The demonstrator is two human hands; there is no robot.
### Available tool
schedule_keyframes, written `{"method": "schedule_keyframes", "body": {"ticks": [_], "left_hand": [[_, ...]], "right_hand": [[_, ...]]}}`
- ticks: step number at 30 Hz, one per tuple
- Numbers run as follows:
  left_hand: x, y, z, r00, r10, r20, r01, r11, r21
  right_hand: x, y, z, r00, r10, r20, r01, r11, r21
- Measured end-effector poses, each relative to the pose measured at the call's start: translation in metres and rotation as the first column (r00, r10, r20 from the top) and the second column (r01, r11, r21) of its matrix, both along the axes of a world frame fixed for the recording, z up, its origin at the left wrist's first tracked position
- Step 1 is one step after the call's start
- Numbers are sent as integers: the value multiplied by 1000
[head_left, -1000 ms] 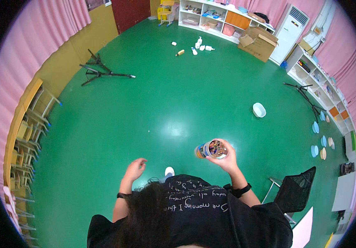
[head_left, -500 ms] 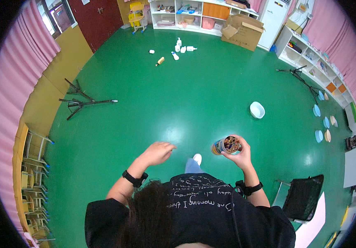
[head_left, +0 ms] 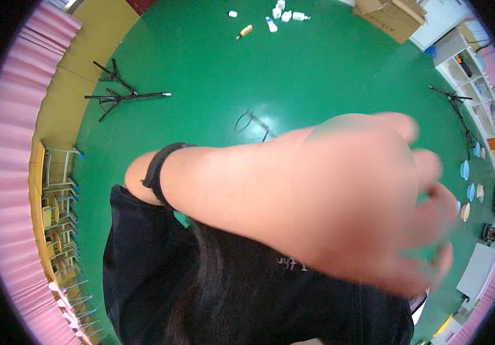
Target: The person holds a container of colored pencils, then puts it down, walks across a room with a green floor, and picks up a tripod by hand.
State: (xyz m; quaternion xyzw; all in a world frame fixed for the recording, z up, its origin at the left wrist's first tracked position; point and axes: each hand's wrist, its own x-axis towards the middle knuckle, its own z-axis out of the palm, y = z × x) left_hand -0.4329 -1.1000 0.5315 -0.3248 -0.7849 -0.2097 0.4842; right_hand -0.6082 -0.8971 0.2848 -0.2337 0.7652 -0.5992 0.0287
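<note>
My left hand [head_left: 368,201] fills much of the head view, reaching across from the left, close up and partly blurred. Its fingers are curled a little but stand apart, with green floor showing between them, and I see nothing held in it. A black strap [head_left: 158,172] circles the wrist. My right hand is out of sight. The cup of pencils seen earlier in that hand is also hidden.
White bottles [head_left: 276,11] and a yellow bottle [head_left: 245,31] lie on the green floor ahead. Black stands [head_left: 121,98] lie at left. A cardboard box [head_left: 391,17], shelves [head_left: 477,86] and small basins [head_left: 465,169] line the right. Stacked chairs [head_left: 57,230] stand at far left.
My left hand has swung up and to the right, close to the camera. My right hand, the pencil cup and the pale basin have gone from sight. The view has tilted down.
</note>
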Motion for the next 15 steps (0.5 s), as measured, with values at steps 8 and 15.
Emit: {"method": "schedule_keyframes", "body": {"ticks": [8, 15], "left_hand": [[-128, -113, -7, 990, -139, -28, 141, 985, 102], [-280, -235, 3, 963, -265, 40, 265, 964, 10]], "right_hand": [[-123, -122, 23, 999, 32, -8, -32, 998, 53], [-245, -197, 43, 986, -114, -125, 122, 991, 55]]}}
